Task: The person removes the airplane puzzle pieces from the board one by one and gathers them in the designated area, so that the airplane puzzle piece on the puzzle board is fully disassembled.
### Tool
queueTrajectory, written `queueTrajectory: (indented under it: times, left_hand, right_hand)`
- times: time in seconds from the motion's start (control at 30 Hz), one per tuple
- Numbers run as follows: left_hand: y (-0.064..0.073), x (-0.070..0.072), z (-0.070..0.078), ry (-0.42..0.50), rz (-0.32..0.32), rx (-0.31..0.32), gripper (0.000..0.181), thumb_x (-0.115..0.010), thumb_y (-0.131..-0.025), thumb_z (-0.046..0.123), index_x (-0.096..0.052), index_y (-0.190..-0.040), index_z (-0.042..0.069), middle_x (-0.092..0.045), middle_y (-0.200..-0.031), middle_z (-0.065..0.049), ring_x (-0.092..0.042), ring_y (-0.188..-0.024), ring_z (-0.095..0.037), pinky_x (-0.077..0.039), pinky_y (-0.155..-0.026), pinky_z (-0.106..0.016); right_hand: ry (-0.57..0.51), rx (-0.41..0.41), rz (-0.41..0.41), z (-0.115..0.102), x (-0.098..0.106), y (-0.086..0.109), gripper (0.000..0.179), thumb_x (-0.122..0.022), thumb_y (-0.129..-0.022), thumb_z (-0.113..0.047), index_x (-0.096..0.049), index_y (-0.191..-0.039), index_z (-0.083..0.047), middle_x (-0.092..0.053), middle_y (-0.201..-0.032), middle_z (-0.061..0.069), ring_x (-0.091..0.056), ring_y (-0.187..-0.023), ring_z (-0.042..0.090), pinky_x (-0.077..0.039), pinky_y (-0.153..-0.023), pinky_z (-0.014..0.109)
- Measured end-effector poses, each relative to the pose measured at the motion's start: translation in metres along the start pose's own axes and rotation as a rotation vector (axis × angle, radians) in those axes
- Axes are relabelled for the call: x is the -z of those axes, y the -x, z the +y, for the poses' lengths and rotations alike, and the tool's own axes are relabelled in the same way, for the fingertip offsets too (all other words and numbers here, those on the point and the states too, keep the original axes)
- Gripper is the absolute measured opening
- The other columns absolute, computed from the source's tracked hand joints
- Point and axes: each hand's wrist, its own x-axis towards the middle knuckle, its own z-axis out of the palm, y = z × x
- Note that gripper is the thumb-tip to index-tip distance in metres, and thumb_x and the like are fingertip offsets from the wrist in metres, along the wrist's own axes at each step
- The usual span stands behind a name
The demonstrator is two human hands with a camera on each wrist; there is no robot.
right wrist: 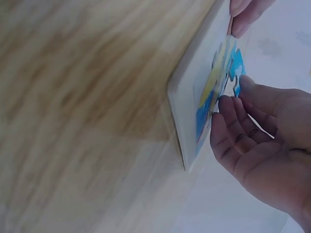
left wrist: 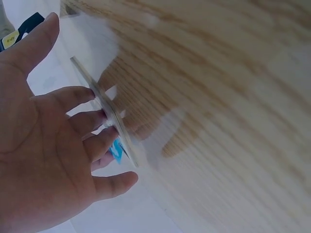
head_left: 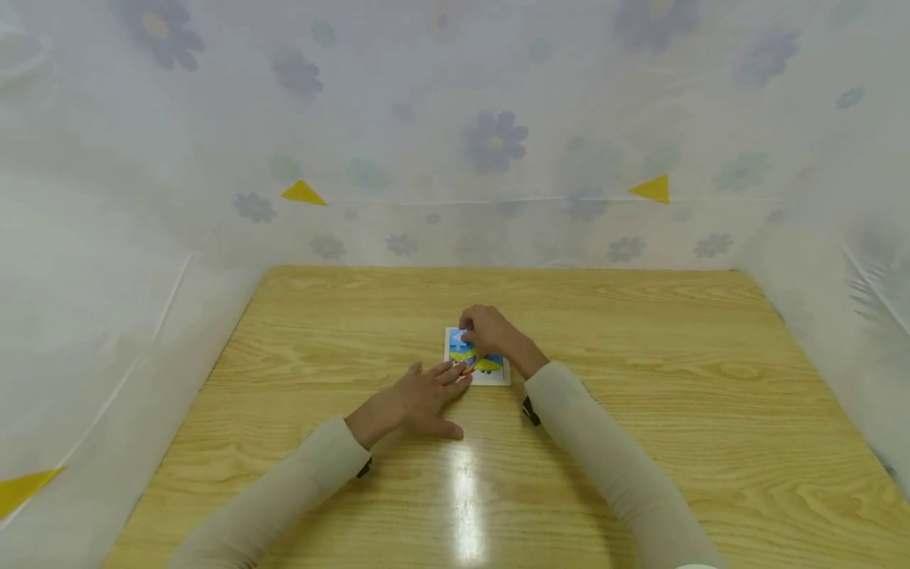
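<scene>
A small flat jigsaw puzzle board (head_left: 499, 379) with a white border and a blue, yellow and red picture lies on the wooden table. My left hand (head_left: 424, 399) rests on its left side with fingers extended; the left wrist view shows the palm, with the fingertips at the board's edge. Over the board's upper part is my right hand (head_left: 489, 330). In the right wrist view, its thumb and fingers pinch a blue puzzle piece (right wrist: 237, 63), tilted up from the board. The fingers hide part of the picture.
The wood-grain table (head_left: 341, 316) extends on all sides of the board. White flowered sheeting (head_left: 426, 142) hangs behind the table and along both sides, with yellow triangles (head_left: 303, 193) on it. Each wrist carries a dark band.
</scene>
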Motion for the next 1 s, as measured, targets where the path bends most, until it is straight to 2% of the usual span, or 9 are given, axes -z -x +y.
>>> queueTrajectory:
  times: [0.3,0.67,1.0]
  left_hand:
    - [-0.001,-0.001,0.000,0.001,0.005,-0.005,0.088,-0.052,-0.085,0.066,-0.021,-0.153,0.019,-0.010,-0.161,-0.002,-0.015,-0.148,-0.024,-0.022,-0.110,-0.063]
    - [0.000,0.001,0.000,0.024,0.008,-0.011,0.089,-0.054,-0.084,0.065,-0.021,-0.152,0.018,-0.011,-0.161,-0.002,-0.015,-0.148,-0.025,-0.021,-0.111,-0.063]
    - [-0.002,0.000,0.000,-0.001,-0.004,-0.002,0.090,-0.054,-0.083,0.066,-0.020,-0.153,0.020,-0.011,-0.161,-0.001,-0.015,-0.148,-0.024,-0.021,-0.111,-0.062]
  right_hand:
    - [-0.107,0.036,0.055,0.009,0.001,0.000,0.013,-0.055,-0.096,-0.012,-0.066,-0.099,-0.007,-0.066,-0.097,0.008,-0.058,-0.085,0.018,-0.050,-0.079,0.033]
    - [-0.267,0.065,0.065,0.014,0.008,0.004,0.016,-0.055,-0.096,-0.016,-0.067,-0.100,-0.007,-0.067,-0.095,0.008,-0.060,-0.077,0.015,-0.049,-0.068,0.025]
    - [-0.322,0.072,0.092,0.030,0.021,0.014,0.016,-0.055,-0.096,-0.014,-0.067,-0.100,-0.004,-0.066,-0.088,0.010,-0.059,-0.073,0.017,-0.048,-0.065,0.026]
